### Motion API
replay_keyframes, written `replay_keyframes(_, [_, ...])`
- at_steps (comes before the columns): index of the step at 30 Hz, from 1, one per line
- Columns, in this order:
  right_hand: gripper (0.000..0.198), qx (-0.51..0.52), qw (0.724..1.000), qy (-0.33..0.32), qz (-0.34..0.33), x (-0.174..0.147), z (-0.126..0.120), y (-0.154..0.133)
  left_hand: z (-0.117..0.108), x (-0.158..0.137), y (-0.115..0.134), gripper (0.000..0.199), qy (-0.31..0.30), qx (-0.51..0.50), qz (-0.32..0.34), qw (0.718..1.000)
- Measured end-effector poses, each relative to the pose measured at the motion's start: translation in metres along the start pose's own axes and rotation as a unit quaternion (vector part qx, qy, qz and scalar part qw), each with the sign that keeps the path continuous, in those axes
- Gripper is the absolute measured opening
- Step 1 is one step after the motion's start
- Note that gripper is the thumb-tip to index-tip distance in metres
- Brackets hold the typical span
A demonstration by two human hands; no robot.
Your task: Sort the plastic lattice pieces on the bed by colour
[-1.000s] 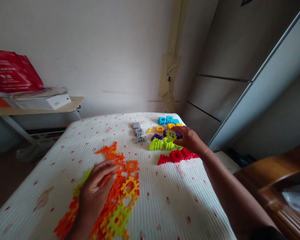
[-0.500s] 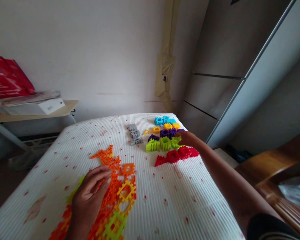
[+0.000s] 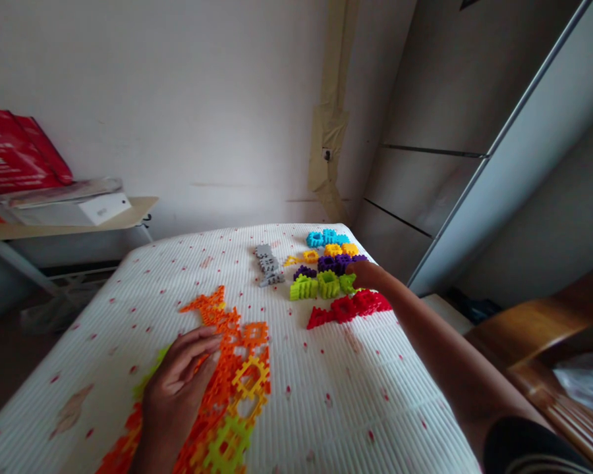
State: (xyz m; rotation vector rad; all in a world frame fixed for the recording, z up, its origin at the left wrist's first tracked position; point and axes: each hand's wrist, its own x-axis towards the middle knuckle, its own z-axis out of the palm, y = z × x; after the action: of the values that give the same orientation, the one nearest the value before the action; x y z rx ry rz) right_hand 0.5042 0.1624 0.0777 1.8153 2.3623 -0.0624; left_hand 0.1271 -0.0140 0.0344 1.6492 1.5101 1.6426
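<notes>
My left hand hovers over a heap of orange interlocking plastic pieces. Its fingers are curved, a gap shows between thumb and fingers, and nothing is visible in it. A yellow piece and a lime green piece lie along the heap's right side. My right hand reaches to the far right, at the end of a row of lime green pieces and close to the purple pieces. Its fingertips are hidden, so I cannot see whether they grip anything. Red pieces lie in a row just nearer.
Grey pieces, yellow-orange pieces and blue pieces sit in groups on the bed's dotted white cover. A side table stands left, a wardrobe right, and a wooden chair at the lower right.
My right hand has shifted slightly back from the end lime green piece, which now shows more plainly in its row. My left hand stays over the orange heap.
</notes>
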Motion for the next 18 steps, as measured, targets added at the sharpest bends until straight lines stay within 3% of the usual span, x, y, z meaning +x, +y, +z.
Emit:
replay_keyframes(6, [0.042,-0.006,1.0,0.009,-0.001,-0.002,-0.003,-0.007,0.0,0.0,0.0,0.012,-0.004,0.006,0.011,1.0])
replay_keyframes(11, [0.034,0.004,0.998,0.06,0.006,-0.012,-0.014,-0.012,-0.009,0.004,-0.002,0.014,0.031,0.041,0.009,0.999])
replay_keyframes(13, [0.029,0.014,0.994,0.106,0.018,-0.02,-0.022,-0.016,-0.022,0.01,-0.007,0.018,0.065,0.079,-0.022,0.994])
replay_keyframes(15, [0.023,0.043,0.98,0.192,0.023,-0.03,-0.029,-0.024,-0.038,0.015,-0.015,0.022,0.089,0.134,-0.081,0.984])
replay_keyframes(18, [0.015,0.125,0.954,0.27,-0.033,-0.052,-0.033,-0.051,-0.065,0.02,-0.025,0.024,0.05,0.204,-0.175,0.962])
